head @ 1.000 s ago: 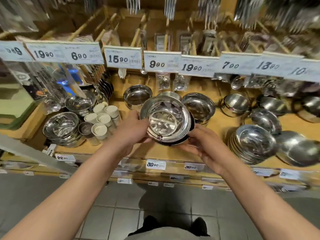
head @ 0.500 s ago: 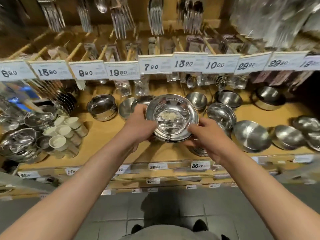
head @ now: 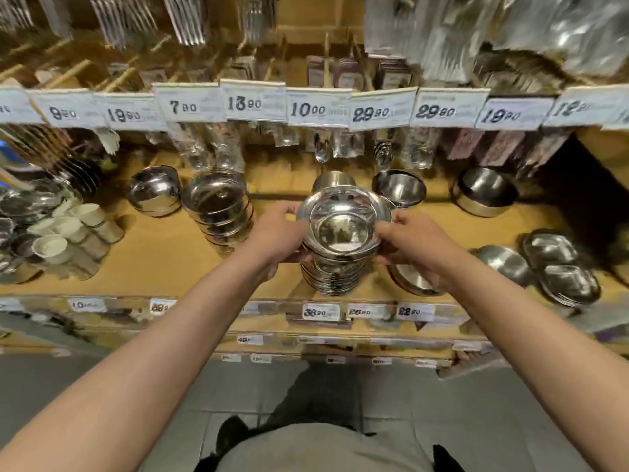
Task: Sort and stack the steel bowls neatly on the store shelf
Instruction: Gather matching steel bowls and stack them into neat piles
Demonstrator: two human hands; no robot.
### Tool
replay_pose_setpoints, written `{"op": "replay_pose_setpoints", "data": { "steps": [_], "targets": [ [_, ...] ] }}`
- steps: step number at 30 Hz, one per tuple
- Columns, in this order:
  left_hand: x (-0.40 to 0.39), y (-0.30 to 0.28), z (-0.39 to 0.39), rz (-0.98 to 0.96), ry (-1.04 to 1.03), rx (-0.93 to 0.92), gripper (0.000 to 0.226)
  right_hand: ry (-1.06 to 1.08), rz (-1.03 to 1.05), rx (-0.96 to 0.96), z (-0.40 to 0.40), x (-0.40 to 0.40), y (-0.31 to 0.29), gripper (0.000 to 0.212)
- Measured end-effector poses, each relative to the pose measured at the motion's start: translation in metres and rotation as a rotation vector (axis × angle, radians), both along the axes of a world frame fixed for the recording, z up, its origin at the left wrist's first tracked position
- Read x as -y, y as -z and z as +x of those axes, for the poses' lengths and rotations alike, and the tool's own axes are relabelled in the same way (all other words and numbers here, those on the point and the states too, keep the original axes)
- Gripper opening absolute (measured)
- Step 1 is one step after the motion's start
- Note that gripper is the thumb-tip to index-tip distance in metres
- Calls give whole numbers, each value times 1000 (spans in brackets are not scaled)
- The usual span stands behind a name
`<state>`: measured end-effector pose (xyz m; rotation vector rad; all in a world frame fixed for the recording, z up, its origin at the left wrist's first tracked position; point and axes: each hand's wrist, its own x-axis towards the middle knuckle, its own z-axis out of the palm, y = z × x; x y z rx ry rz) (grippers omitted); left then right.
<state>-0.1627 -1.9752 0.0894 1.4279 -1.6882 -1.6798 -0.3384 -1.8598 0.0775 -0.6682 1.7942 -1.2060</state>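
At the centre of the frame, our left hand and right hand each curl around opposite rims of a steel bowl — it sits atop a stack of bowls on the wooden shelf, below the price tags.

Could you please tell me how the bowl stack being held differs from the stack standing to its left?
The held bowl stack is gripped at its top bowls by the left hand and right hand; the left bowl stack stands untouched. The held stack sits nearer the shelf's front edge, the left one farther back. Both are nested, shiny steel, mouths up.
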Motion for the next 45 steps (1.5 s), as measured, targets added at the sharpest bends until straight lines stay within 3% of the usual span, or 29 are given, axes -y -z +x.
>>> {"op": "replay_pose_setpoints", "data": {
  "steps": [11, 15, 18, 22, 27, 32, 39, 45],
  "targets": [
    [-2, 16, -8, 18, -12, 90, 22, -115, 25, 56, -21, 6, 29, 25],
    [2, 20, -10, 13, -32, 107, 29, -72, 10, 118, -20, 14, 33, 14],
    [6, 26, -13, -1, -34, 117, 27, -53, 32, 131, -20, 19, 38, 29],
    [16, 37, -18, -37, -41, 143, 33, -26, 56, 91, -20, 29, 50, 11],
    [31, 64, -21, -62, -58, 191, 35, 47, 92, -4, -24, 38, 77, 32],
    [33, 83, -21, -108, -76, 197, 11, 82, 83, -101, -21, 37, 89, 26],
    [32, 94, -21, -167, -69, 255, 3, 34, 74, -275, -24, 36, 90, 33],
    [30, 103, -19, -224, -62, 276, 22, 8, 76, -285, -24, 33, 95, 30]
  ]
}}
